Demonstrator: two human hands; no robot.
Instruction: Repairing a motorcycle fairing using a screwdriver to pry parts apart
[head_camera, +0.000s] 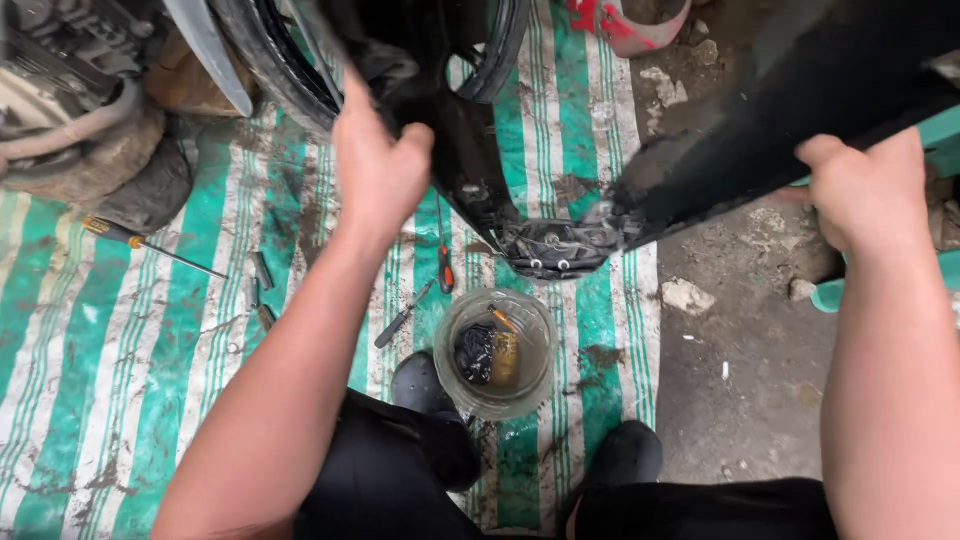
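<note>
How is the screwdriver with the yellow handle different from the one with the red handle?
The yellow-handled screwdriver lies far left on the green-and-white striped tarp, slanted, with a long thin shaft. The red-handled screwdriver lies near the middle, pointing almost straight up and down, close to the clear plastic tub. Both lie flat on the tarp, untouched by either hand.

- My left hand (375, 165) grips the body panel (560, 130) at eleven o'clock; right hand (865, 190) at two.
- Jar (497, 352) sits centre, on the mat (130, 350).
- Screwdriver (150, 243) lies at nine.
</note>
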